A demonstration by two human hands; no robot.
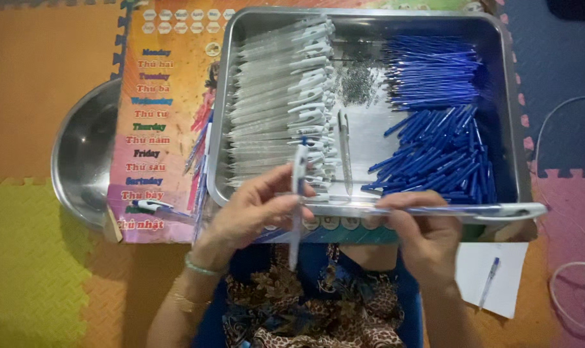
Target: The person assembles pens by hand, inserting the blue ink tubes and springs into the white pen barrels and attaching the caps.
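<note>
Pens mostly remain unassembled: one pen (pixel 297 193) is gripped by the left hand (pixel 254 209), a refill (pixel 460 209) pinched by the right hand (pixel 421 229), while barrels (pixel 273 96) and refills (pixel 441 129) fill the tray (pixel 508 96).

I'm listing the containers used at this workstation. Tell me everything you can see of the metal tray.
The metal tray is a shallow rectangular pan of shiny, steel-looking metal with rounded corners and a rolled rim. It lies flat on a colourful printed board. Inside, clear pen barrels are stacked on its left, blue refills are piled on its right, and a small heap of tiny springs sits mid-back. One assembled pen lies in the middle. The right hand rests on its near rim.
</note>
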